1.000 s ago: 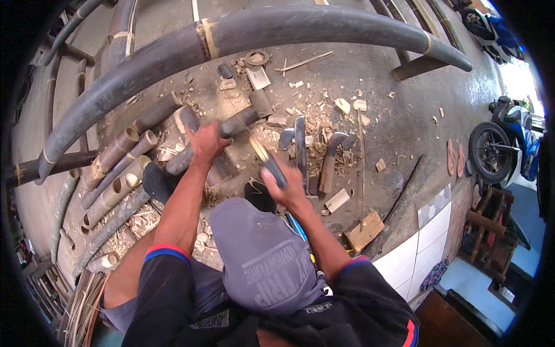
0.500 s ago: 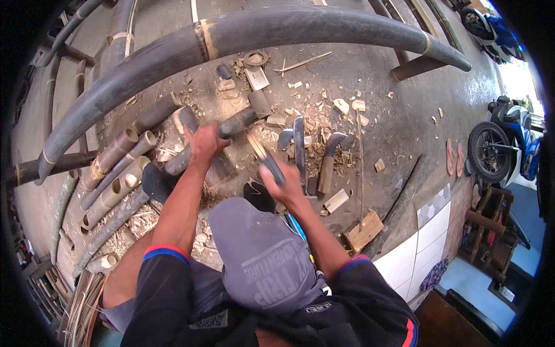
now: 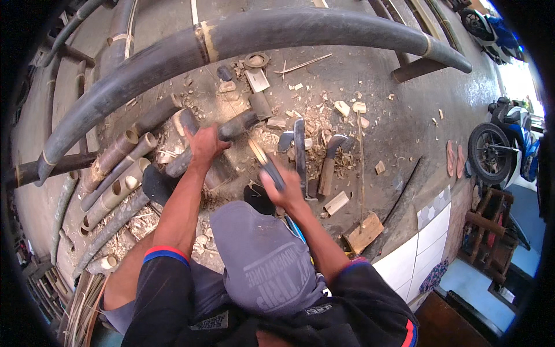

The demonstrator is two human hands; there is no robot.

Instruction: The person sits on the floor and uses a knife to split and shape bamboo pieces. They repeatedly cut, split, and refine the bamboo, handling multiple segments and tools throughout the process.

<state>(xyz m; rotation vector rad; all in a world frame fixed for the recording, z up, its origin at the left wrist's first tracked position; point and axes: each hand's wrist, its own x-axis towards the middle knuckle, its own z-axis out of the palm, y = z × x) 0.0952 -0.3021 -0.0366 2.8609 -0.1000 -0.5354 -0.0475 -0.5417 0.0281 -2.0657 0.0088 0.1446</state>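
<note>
My left hand grips a dark bamboo pole, its fingers bent over the top. The pole slants up to the right across other short bamboo pieces on the floor. In my right hand is what looks like a hand saw, with a dark handle and a pale part near the grip. A thin line runs from it past the pole, apparently the blade seen edge-on. My right fingers are closed round the handle and slightly blurred. Whether the blade touches the pole I cannot tell.
A thick bamboo beam arches across the front. Right of my right hand lie a long blade and a wooden-handled hatchet among wood chips. Cut bamboo tubes lie at left; a wood block and a motorbike are at right.
My right hand with the saw has shifted slightly back toward me and to the right. My left hand stays on the bamboo pole.
</note>
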